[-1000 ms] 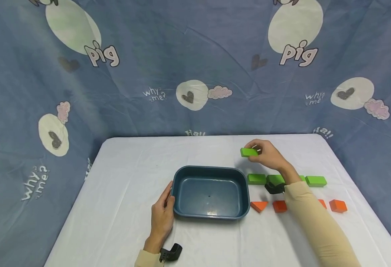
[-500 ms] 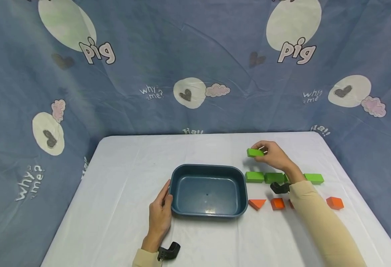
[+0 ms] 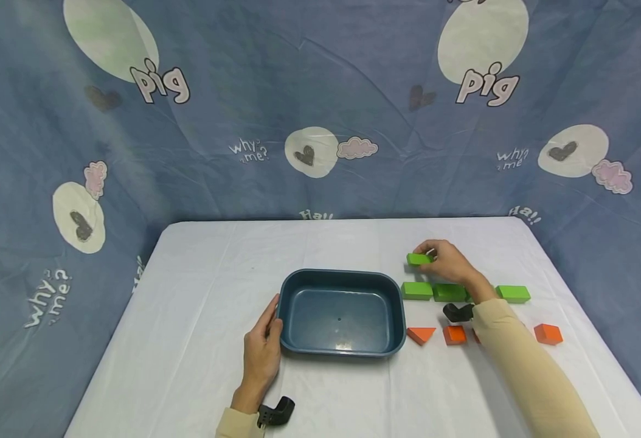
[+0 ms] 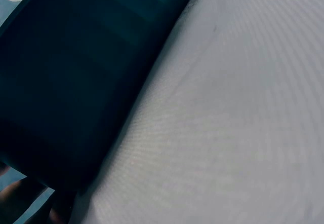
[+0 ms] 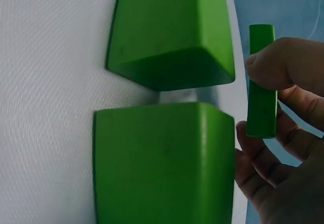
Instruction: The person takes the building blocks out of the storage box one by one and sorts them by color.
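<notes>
My right hand (image 3: pixel 447 262) pinches a green rectangular block (image 3: pixel 419 259) between thumb and fingers, low over the far part of the table. The right wrist view shows the thumb on one face of this block (image 5: pixel 261 107) and the fingers behind it. Just nearer than that hand runs a row of green blocks (image 3: pixel 416 291), partly covered by the wrist. My left hand (image 3: pixel 263 356) rests against the left side of a dark blue tray (image 3: pixel 342 351), fingers extended along its wall. Dark tray wall (image 4: pixel 76 82) fills much of the left wrist view.
Nearer than the green row lies an orange row: a triangular block (image 3: pixel 421 335), a cube (image 3: pixel 454 335) and another orange block (image 3: pixel 549 334), with more behind the right sleeve (image 3: pixel 528 365). A white cloth (image 3: pixel 189 340) covers the table. A blue printed curtain (image 3: pixel 244 91) hangs behind.
My right hand has shifted slightly right with the green block, then lowered it toward the table. The left hand stays at the tray, and the head view has shifted a little.
</notes>
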### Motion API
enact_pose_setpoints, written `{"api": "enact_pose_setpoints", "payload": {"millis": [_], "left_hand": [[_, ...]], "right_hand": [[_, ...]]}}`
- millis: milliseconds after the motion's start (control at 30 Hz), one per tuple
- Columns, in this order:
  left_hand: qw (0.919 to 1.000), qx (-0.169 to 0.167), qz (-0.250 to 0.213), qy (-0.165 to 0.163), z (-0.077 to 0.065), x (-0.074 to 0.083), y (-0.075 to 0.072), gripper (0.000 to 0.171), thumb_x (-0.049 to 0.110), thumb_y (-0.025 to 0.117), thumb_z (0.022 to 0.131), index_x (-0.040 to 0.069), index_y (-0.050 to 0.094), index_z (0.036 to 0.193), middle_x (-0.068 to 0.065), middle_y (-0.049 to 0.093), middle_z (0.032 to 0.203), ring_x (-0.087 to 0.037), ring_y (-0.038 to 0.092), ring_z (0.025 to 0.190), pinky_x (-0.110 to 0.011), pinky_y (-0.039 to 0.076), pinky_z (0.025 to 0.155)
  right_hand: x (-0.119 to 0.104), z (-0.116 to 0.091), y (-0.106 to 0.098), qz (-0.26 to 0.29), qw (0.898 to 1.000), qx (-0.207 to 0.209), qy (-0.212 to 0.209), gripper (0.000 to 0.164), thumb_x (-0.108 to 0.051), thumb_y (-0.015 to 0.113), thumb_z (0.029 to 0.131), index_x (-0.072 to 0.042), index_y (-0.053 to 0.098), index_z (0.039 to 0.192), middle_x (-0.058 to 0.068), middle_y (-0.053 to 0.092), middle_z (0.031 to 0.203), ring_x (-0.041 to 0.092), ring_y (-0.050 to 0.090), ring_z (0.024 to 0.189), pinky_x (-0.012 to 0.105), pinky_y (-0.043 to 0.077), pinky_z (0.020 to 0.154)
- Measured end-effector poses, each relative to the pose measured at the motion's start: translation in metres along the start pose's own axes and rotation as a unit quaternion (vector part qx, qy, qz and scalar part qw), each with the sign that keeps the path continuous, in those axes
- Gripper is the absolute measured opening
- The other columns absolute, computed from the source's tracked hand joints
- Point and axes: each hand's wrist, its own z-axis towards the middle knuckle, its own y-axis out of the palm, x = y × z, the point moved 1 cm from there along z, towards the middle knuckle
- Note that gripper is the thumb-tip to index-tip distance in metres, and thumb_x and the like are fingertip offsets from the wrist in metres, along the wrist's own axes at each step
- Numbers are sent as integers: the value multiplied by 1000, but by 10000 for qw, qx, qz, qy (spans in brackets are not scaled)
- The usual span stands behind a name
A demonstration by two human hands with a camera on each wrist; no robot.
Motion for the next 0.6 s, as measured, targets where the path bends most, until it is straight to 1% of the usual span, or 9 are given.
{"api": "enact_pose_setpoints", "payload": {"millis": [67,300,400,600], "left_hand": [[10000,-12,-3,5,0,0,0,42,10,53,107,10,54,149,-11,61,139,-26,61,124,-8,37,100],[10000,7,98,-2,1,-1,0,43,8,53,106,11,54,149,-11,63,137,-27,62,122,-7,36,100],[9999,16,111,4,0,-1,0,43,8,54,106,11,54,149,-11,63,137,-27,62,122,-7,36,100],[10000,24,38,-10,0,0,0,44,7,54,105,11,55,149,-11,62,138,-26,61,123,-8,36,101]], "right_hand": [[1,0,1,-55,10000,-38,53,26,-1,76,85,-1,71,111,18,66,113,35,60,102,47,49,88],[9,1,5,-198,9984,-193,492,31,-4,77,83,-3,71,113,17,64,113,31,58,95,43,49,84],[11,1,6,-268,9982,-206,496,31,-3,78,82,-3,71,112,16,64,111,30,57,94,43,48,84],[15,0,6,-215,9989,-184,378,31,0,79,80,-2,72,110,15,66,107,31,57,94,46,47,88]]}}
